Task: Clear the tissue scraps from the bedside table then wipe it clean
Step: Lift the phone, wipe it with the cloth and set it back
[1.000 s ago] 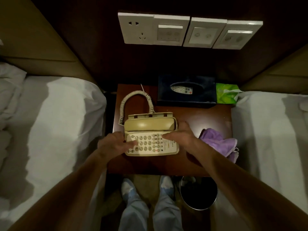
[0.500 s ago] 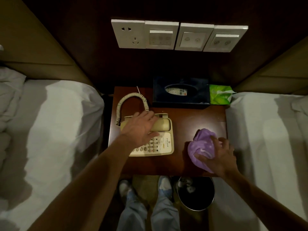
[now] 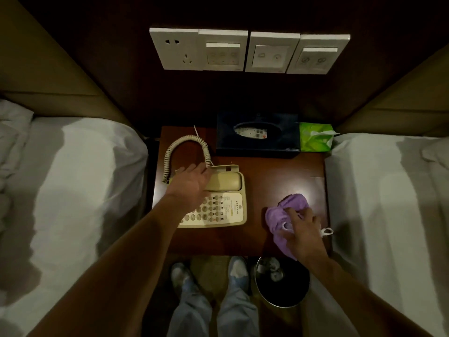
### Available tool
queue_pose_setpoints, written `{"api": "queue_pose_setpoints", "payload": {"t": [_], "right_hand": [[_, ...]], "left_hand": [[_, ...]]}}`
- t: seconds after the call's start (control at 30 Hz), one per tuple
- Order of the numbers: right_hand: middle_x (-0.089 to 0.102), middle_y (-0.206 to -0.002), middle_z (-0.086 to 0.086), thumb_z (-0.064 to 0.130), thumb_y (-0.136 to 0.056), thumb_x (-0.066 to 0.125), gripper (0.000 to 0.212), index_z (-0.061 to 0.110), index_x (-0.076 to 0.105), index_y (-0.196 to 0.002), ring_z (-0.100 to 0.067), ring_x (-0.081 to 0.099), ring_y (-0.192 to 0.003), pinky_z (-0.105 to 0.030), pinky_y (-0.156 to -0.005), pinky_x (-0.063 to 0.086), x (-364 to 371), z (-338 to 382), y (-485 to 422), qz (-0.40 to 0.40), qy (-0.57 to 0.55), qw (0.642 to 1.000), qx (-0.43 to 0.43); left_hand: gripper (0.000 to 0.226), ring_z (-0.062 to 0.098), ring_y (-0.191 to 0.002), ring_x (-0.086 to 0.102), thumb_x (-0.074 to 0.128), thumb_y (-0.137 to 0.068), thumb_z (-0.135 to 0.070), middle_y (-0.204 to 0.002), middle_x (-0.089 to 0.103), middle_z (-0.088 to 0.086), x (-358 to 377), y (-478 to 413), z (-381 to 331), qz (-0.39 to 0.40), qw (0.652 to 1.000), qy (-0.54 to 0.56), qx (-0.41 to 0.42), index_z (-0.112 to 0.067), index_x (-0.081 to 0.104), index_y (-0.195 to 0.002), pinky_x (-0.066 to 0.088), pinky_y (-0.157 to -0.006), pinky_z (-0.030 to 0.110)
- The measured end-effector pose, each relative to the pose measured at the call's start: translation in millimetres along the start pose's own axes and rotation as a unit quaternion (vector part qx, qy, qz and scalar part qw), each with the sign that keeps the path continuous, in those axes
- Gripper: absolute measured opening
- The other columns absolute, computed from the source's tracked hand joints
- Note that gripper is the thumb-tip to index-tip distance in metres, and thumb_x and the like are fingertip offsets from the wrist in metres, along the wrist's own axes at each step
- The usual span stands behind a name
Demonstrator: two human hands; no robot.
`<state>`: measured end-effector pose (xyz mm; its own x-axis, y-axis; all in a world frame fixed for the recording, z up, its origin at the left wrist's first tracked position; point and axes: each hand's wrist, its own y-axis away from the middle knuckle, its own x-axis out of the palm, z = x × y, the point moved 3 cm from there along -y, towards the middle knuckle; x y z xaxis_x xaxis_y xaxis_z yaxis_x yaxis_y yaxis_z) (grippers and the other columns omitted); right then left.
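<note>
From the head view: on the dark-red wooden tabletop [image 3: 279, 171], toward 4 o'clock, a bunched purple cloth [image 3: 279, 215], long axis roughly 12 to 6, lower tail reaching the near edge. Gripped from above by the right hand [image 3: 305, 227], fingers bent into the folds. At 9 o'clock of the tabletop, a beige telephone [image 3: 226, 205], keypad nearest, handset across the top. Resting flat on the handset's left end, the left hand [image 3: 192, 182], fingers relaxed, aimed at 1 o'clock. At 12, a dark tissue box [image 3: 257, 139] just beside a green tissue pack [image 3: 313, 138]. On the floor at 6, a round bin [image 3: 283, 305] with tissue scraps [image 3: 269, 267] inside. White beds [image 3: 85, 178] either side; switch panels [image 3: 247, 52] on the dark wall.
</note>
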<state>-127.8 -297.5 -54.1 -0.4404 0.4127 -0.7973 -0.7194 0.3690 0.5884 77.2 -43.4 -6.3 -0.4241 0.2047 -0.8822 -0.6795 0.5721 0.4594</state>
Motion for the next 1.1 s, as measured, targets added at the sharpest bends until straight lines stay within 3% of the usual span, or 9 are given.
{"api": "queue_pose_setpoints", "payload": {"t": [0.13,0.27,0.43,0.53,0.63,0.7,0.83,1.0,1.1], "right_hand": [[0.048,-0.132,-0.014,0.035,-0.101,0.056,0.039,0.018,0.050,-0.136,-0.031,0.048,-0.116,-0.042,-0.093,0.048,-14,6,-3,-0.069,-0.115,0.991,-0.025],[0.052,-0.119,-0.008,0.033,-0.106,0.045,0.036,0.018,0.050,-0.137,-0.025,0.055,-0.105,-0.033,-0.081,0.047,-36,19,-4,-0.123,-0.180,0.975,-0.034],[0.051,-0.127,-0.016,0.026,-0.107,0.043,0.037,0.009,0.049,-0.139,-0.034,0.050,-0.116,-0.044,-0.097,0.044,-56,41,-5,-0.159,-0.189,0.969,-0.016],[0.055,-0.122,-0.023,0.026,-0.103,0.033,0.040,0.000,0.055,-0.122,-0.035,0.050,-0.111,-0.045,-0.096,0.042,-74,78,3,-0.232,-0.106,0.965,-0.065],[0.056,-0.120,-0.019,0.020,-0.091,0.054,0.031,0.004,0.052,-0.118,-0.037,0.052,-0.112,-0.054,-0.095,0.049,-83,134,11,-0.272,-0.104,0.946,-0.139],[0.057,-0.123,-0.015,0.022,-0.079,0.073,0.049,0.010,0.052,-0.122,-0.035,0.051,-0.114,-0.053,-0.097,0.048,-79,183,11,-0.254,-0.057,0.950,-0.171],[0.051,-0.134,-0.007,0.029,-0.070,0.079,0.070,0.024,0.050,-0.133,-0.033,0.043,-0.120,-0.046,-0.102,0.041,-39,255,11,-0.175,0.017,0.948,-0.264],[0.058,-0.122,-0.002,0.032,-0.065,0.083,0.062,0.033,0.062,-0.123,-0.030,0.044,-0.111,-0.046,-0.095,0.038,-34,225,-2,-0.224,0.082,0.927,-0.290],[0.053,-0.125,-0.005,0.037,-0.073,0.077,0.061,0.036,0.054,-0.130,-0.032,0.044,-0.114,-0.051,-0.097,0.040,-36,190,-9,-0.220,0.067,0.940,-0.251]], "left_hand": [[0.066,0.023,-0.132,0.045,0.064,-0.097,-0.043,-0.144,0.047,0.002,2,0,9,0.003,1.000,0.020,-0.009,-0.023,0.036,-0.153,0.036,-0.114,0.043],[0.064,0.024,-0.132,0.045,0.064,-0.097,-0.041,-0.143,0.047,0.002,0,3,15,0.001,0.999,0.039,-0.008,-0.022,0.037,-0.152,0.035,-0.113,0.041],[0.064,0.023,-0.127,0.049,0.068,-0.095,-0.038,-0.137,0.049,0.001,3,9,26,-0.006,0.998,0.061,-0.011,-0.023,0.040,-0.150,0.038,-0.109,0.038],[0.061,0.022,-0.121,0.053,0.073,-0.091,-0.038,-0.132,0.050,-0.001,6,14,39,-0.020,0.997,0.075,-0.023,-0.023,0.046,-0.144,0.041,-0.105,0.036],[0.061,0.021,-0.120,0.054,0.076,-0.088,-0.042,-0.130,0.054,-0.003,9,21,54,-0.023,0.992,0.115,-0.053,-0.024,0.052,-0.140,0.044,-0.103,0.037],[0.058,0.021,-0.114,0.058,0.081,-0.085,-0.039,-0.125,0.058,-0.001,11,23,59,-0.036,0.984,0.162,-0.070,-0.019,0.059,-0.136,0.047,-0.096,0.034],[0.028,0.028,-0.095,0.062,0.072,-0.087,-0.015,-0.108,0.066,0.015,11,21,63,-0.042,0.983,0.165,-0.067,-0.004,0.069,-0.113,0.045,-0.081,0.037],[0.043,0.025,-0.094,0.066,0.081,-0.076,-0.051,-0.104,0.067,0.003,4,21,67,-0.024,0.981,0.176,-0.074,-0.026,0.077,-0.110,0.055,-0.084,0.040],[0.055,0.021,-0.108,0.059,0.089,-0.072,-0.046,-0.117,0.063,-0.002,-2,23,67,0.001,0.976,0.196,-0.094,-0.027,0.073,-0.122,0.052,-0.096,0.042]]}}
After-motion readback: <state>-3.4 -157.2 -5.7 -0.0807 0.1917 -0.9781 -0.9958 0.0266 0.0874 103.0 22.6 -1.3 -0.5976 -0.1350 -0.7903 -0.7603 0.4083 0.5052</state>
